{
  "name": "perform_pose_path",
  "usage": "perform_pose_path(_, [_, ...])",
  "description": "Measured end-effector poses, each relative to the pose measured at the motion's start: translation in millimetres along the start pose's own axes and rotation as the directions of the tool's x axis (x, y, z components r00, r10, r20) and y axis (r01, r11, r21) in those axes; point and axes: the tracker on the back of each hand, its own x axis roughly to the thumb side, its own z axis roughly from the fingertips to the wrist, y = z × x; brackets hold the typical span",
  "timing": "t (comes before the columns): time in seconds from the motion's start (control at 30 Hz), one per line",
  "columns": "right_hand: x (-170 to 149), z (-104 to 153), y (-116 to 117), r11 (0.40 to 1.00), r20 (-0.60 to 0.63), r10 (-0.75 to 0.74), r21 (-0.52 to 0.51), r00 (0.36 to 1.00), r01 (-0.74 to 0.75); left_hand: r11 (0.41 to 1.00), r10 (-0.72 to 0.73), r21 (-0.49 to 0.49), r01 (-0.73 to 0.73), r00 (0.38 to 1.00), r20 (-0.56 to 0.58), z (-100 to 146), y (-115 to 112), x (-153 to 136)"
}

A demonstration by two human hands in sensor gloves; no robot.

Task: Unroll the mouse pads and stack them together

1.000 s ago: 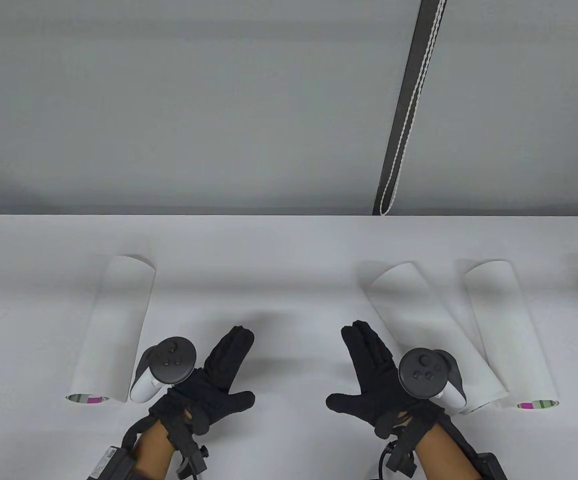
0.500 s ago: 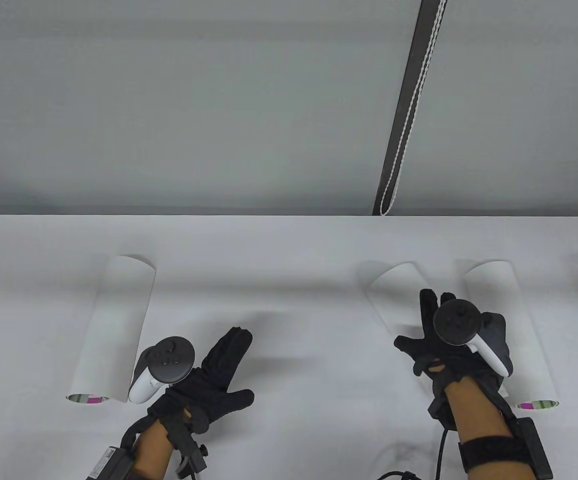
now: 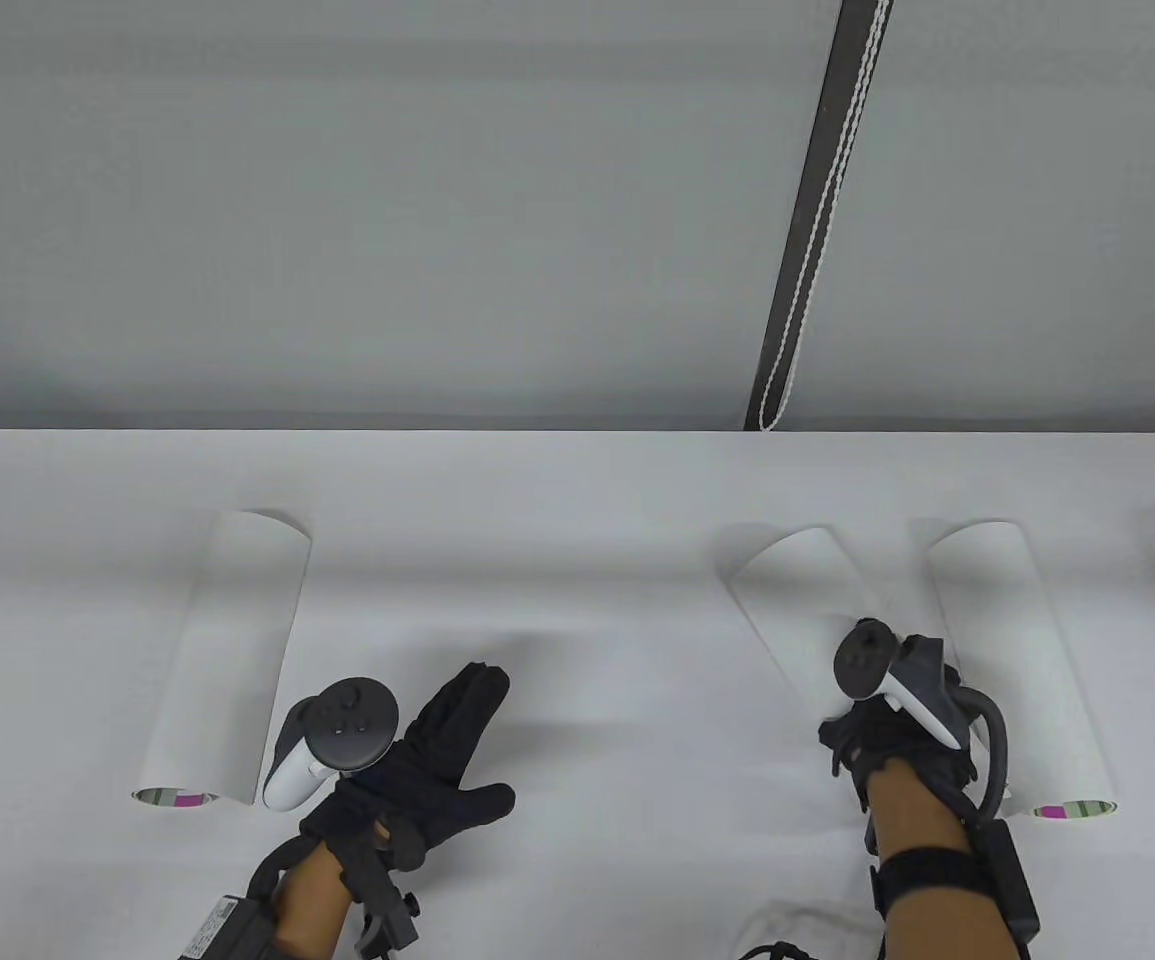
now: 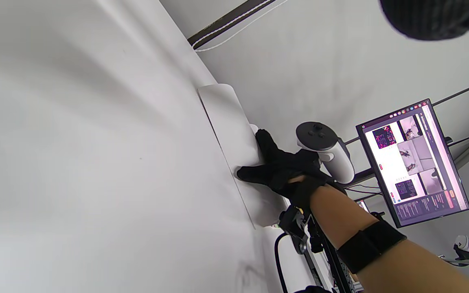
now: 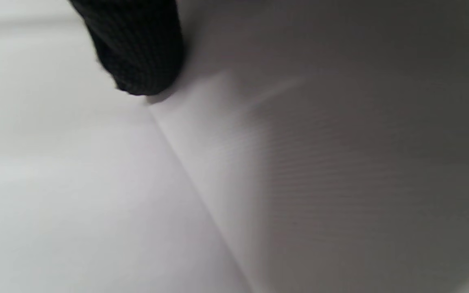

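Three rolled white mouse pads lie on the white table (image 3: 577, 480): a left roll (image 3: 222, 660), a middle roll (image 3: 797, 600) and a right roll (image 3: 1017, 660). My left hand (image 3: 457, 745) rests flat and open on the table, just right of the left roll and not touching it. My right hand (image 3: 862, 725) grips the near part of the middle roll. In the left wrist view the right hand (image 4: 259, 158) has its thumb along the near side of the roll (image 4: 228, 118) and its fingers over the top. The right wrist view shows one fingertip (image 5: 136, 49) against the roll's surface (image 5: 340, 171).
A black strip with a white cord (image 3: 817, 210) hangs on the grey wall behind the table's far edge. A lit monitor (image 4: 413, 162) stands off to the right. A black cable (image 3: 787, 945) lies near my right forearm.
My right hand has moved from flat on the table to the right, onto the middle roll, and has turned and closed around it. My left hand has barely moved.
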Motion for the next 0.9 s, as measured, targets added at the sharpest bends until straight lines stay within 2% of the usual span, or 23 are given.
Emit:
perform_pose_path(0.23, [1,7,-18,0.985,-0.012,-0.001,-0.171,1.0,-0.002,1.0,0.007,0.009,-0.007,1.0,-0.004,0,-1,0])
perform_pose_path(0.3, [-3,10,-28,0.979,0.01,-0.09,-0.184,0.996,0.09,1.0,0.011,0.015,-0.011,1.0,-0.002,0,0,0])
perform_pose_path(0.37, [-6,16,-37,0.942,0.063,-0.282,-0.172,0.957,0.289,0.999,0.02,0.036,-0.02,1.0,0.0,-1,0,1])
perform_pose_path(0.4, [-7,21,-41,0.894,0.136,-0.397,-0.167,0.908,0.416,0.999,0.032,0.04,-0.032,0.999,0.008,-2,1,2])
perform_pose_path(0.5, [-1,33,-44,0.771,0.266,-0.594,-0.081,0.759,0.632,0.992,0.094,0.087,-0.096,0.995,0.023,-7,3,6])
perform_pose_path(0.63, [25,49,-35,0.54,0.407,-0.8,0.168,0.441,0.825,0.966,0.207,0.148,-0.21,0.978,0.036,-19,6,15])
perform_pose_path(0.7, [44,56,-28,0.44,0.43,-0.856,0.311,0.288,0.842,0.949,0.276,0.147,-0.277,0.961,0.028,-29,3,17])
perform_pose_path(0.8, [72,66,-18,0.332,0.421,-0.899,0.478,0.119,0.813,0.93,0.354,0.11,-0.351,0.935,-0.01,-42,-6,13])
perform_pose_path(0.83, [79,68,-16,0.311,0.414,-0.906,0.518,0.085,0.797,0.925,0.371,0.093,-0.368,0.929,-0.013,-45,-9,11])
perform_pose_path(0.9, [97,74,-10,0.263,0.385,-0.923,0.649,-0.011,0.714,0.898,0.44,0.012,-0.44,0.897,-0.029,-53,-23,5])
